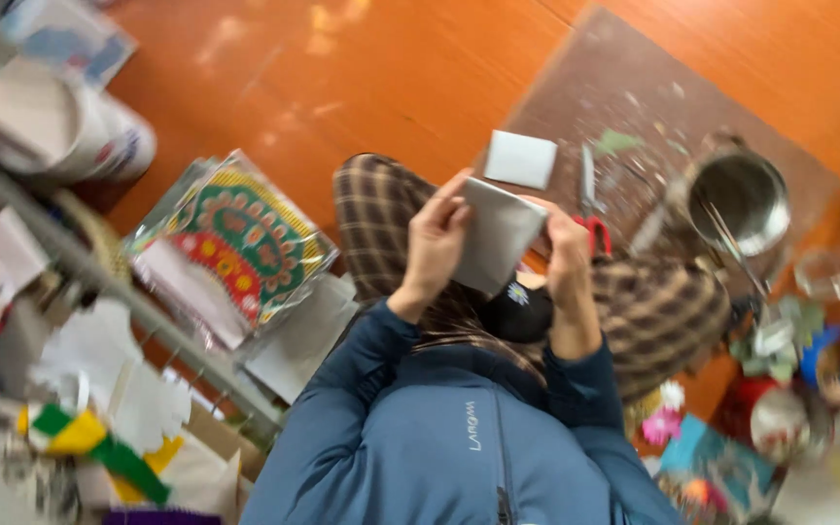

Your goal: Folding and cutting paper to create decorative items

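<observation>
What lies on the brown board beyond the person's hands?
A white folded paper, red-handled scissors, paper scraps and a metal pot on the board; the held sheet hides more.

Glossy orange wooden floor [362, 78] catches light beside a brown cardboard mat [595, 87]

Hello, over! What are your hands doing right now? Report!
Left hand and right hand both gripping white folded paper, held up over the lap. Red-handled scissors and white square piece lie just beyond. Nothing between the hands.
</observation>
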